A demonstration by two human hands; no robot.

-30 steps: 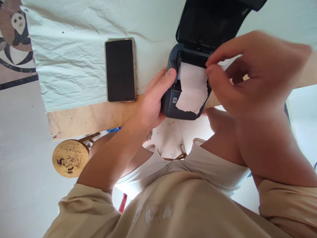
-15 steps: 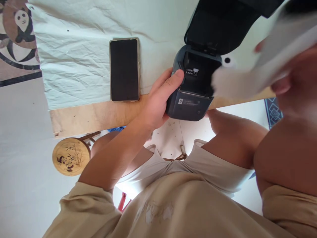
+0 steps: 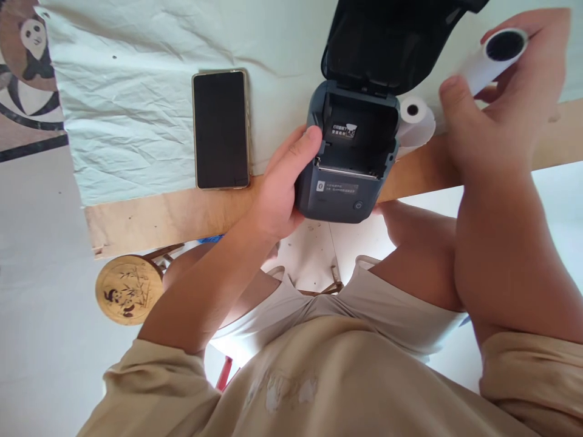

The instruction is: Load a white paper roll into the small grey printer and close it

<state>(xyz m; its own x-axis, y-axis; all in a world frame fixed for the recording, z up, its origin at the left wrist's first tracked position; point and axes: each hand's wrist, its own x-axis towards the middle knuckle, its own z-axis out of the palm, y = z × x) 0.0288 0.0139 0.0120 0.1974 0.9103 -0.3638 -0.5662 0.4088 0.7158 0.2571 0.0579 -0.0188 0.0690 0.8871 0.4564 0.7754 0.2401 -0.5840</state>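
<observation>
My left hand (image 3: 286,182) grips the left side of a dark portable label printer (image 3: 341,200), thumb on the rim of its paper bay. The printer's black lid (image 3: 380,45) is swung open, and the bay shows a small printed sticker but no roll. To the right, my right hand (image 3: 501,115) is closed around a white paper roll (image 3: 485,68) with a wide dark core, held above the table and apart from the printer. A second white roll (image 3: 421,121) with a small dark core hole lies just right of the printer.
A smartphone (image 3: 221,128) with a dark screen lies left of the printer on the pale cloth (image 3: 136,109). The table's bare wooden edge (image 3: 136,227) runs in front of my lap. A round wooden stool (image 3: 130,289) stands on the floor at the lower left.
My right hand has moved away from beside the printer, up and back over the table, with the roll now in plain view. The smaller-cored roll beside the printer is uncovered. The printer has shifted slightly left.
</observation>
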